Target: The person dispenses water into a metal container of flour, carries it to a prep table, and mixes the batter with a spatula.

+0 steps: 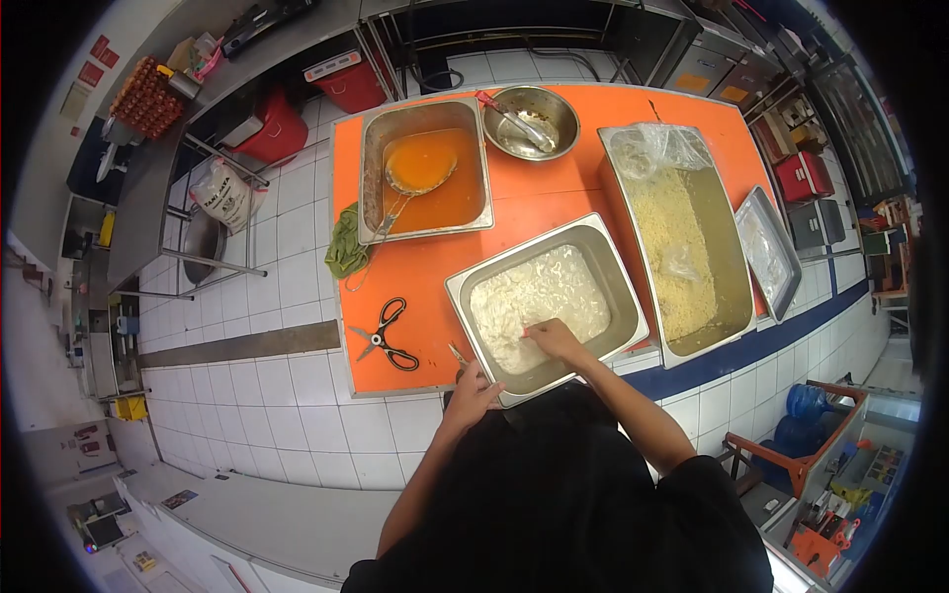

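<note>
A metal tray (627, 314) holding a pale, wet mixture (542, 292) stands at the front edge of the orange table. My right hand (556, 339) reaches over the tray's near side, its fingers closed at the surface of the mixture; what they hold, if anything, is too small to name. At the tray's near left corner, my left hand (473, 397) grips the rim. Black-handled scissors (395, 348) lie open to the left of the tray. Just above my left hand the tip of a metal utensil (456, 353) shows.
Behind are a tray of orange liquid (372, 198) with a strainer (420, 163) and a bowl (566, 124) with red-handled tongs. A deep tray of yellowish food (682, 257) stands at right, a lidded tray (769, 252) beyond. Green cloth (345, 242) hangs at the left edge.
</note>
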Motion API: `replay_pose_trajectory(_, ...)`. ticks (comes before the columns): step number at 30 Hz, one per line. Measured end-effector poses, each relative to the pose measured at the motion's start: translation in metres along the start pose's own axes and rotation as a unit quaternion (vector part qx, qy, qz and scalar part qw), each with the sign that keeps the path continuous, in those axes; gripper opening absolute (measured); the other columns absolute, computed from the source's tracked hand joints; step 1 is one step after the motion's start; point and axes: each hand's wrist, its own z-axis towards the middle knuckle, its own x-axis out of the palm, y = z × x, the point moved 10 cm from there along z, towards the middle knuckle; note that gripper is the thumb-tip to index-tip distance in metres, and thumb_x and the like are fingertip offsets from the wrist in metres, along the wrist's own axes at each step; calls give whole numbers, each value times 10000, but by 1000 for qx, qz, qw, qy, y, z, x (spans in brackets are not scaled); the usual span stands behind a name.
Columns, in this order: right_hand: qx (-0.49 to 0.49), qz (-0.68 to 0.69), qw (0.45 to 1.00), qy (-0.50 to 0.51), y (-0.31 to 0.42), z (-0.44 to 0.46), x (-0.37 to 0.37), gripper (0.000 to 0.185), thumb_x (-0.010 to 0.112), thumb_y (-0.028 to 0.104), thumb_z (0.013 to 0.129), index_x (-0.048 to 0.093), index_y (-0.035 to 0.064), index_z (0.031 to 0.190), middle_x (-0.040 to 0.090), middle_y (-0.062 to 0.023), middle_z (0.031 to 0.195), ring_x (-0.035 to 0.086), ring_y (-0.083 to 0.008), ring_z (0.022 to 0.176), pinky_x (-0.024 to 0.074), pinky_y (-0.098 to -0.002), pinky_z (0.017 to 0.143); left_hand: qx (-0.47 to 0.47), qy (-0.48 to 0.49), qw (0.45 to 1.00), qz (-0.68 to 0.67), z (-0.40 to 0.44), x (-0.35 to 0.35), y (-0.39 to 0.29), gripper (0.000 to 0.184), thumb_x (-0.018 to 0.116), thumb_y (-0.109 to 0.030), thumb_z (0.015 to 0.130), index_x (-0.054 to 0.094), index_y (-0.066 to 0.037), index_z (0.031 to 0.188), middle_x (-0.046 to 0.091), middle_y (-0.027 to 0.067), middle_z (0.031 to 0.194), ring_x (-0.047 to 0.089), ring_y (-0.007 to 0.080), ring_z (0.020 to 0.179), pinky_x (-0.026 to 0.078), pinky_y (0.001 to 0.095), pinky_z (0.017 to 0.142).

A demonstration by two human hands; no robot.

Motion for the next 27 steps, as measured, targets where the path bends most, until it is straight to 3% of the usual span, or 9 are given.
replay_pose_trajectory(2, -1, 105, 994, -6, -2, 4, -6, 397, 573, 341, 881, 731, 6, 1025, 689, -267, 901, 666, -438, 872, 523, -466, 796, 6, -7, 1000, 6, 0, -2, 0, 405, 626, -80, 930, 396, -3, 1255, 582, 183, 1175, 638, 248, 1036, 602, 363, 740)
replay_pose_trajectory(4, -60, -75, 991, -95, 27, -2, -43, 350, 556, 305, 902, 732, 15, 989, 695, -252, 867, 682, -408, 839, 533, -467, 768, 9, -4, 1000, 13, 1, -4, 3, 402, 626, -80, 931, 397, -2, 1251, 584, 181, 1167, 639, 250, 1029, 603, 365, 740)
replay_pose_trajectory(5, -60, -76, 991, -95, 43, -12, -56, 350, 556, 305, 902, 732, 15, 989, 695, -252, 867, 682, -408, 839, 533, -467, 768, 11, -1, 1000, 20, 2, -4, 5, 400, 627, -81, 931, 397, 0, 1247, 587, 180, 1159, 640, 251, 1022, 604, 367, 740)
replay_pose_trajectory(7, -27, -301, 934, -188, 81, -36, -98, 303, 526, 244, 923, 710, 5, 906, 705, -210, 815, 703, -363, 772, 554, -456, 700, 13, -1, 1000, 26, 4, -5, 6, 403, 626, -80, 931, 394, -1, 1252, 587, 180, 1160, 639, 251, 1023, 604, 363, 734)
replay_pose_trajectory(10, 24, -398, 885, -241, 64, -35, -137, 256, 503, 187, 926, 673, 8, 857, 704, -180, 779, 712, -330, 722, 565, -445, 639, 17, -2, 1000, 25, 3, -4, 4, 412, 624, -79, 933, 388, -4, 1263, 587, 182, 1160, 641, 251, 1018, 606, 356, 721)
replay_pose_trajectory(15, 31, -427, 873, -235, 9, -5, -144, 266, 481, 189, 953, 676, 9, 929, 697, -197, 781, 704, -354, 703, 564, -462, 628, 21, 2, 1000, 13, 3, -2, 3, 453, 614, -82, 937, 365, -8, 1309, 582, 183, 1176, 644, 248, 1018, 608, 345, 700)
replay_pose_trajectory(17, -66, -277, 914, -288, 25, -7, -133, 270, 511, 223, 942, 695, 33, 887, 668, -249, 759, 676, -421, 706, 544, -513, 641, 5, 9, 1000, 8, 3, -1, 2, 483, 605, -82, 940, 347, -11, 1342, 577, 178, 1188, 646, 245, 1015, 608, 338, 696)
replay_pose_trajectory(20, -74, -235, 941, -234, 30, 7, -92, 231, 547, 225, 915, 699, 64, 980, 666, -247, 774, 660, -440, 722, 533, -530, 658, -21, 6, 1000, 22, 3, -2, 2, 504, 601, -73, 938, 336, -15, 1362, 577, 172, 1192, 647, 242, 1012, 608, 330, 691)
replay_pose_trajectory(27, -122, -300, 930, -174, 73, -5, -15, 333, 538, 173, 899, 631, 41, 1190, 675, -210, 765, 676, -382, 683, 538, -491, 604, -20, 7, 1000, 23, 3, -2, 3, 489, 603, -58, 932, 351, -12, 1348, 585, 172, 1175, 652, 239, 992, 610, 332, 690)
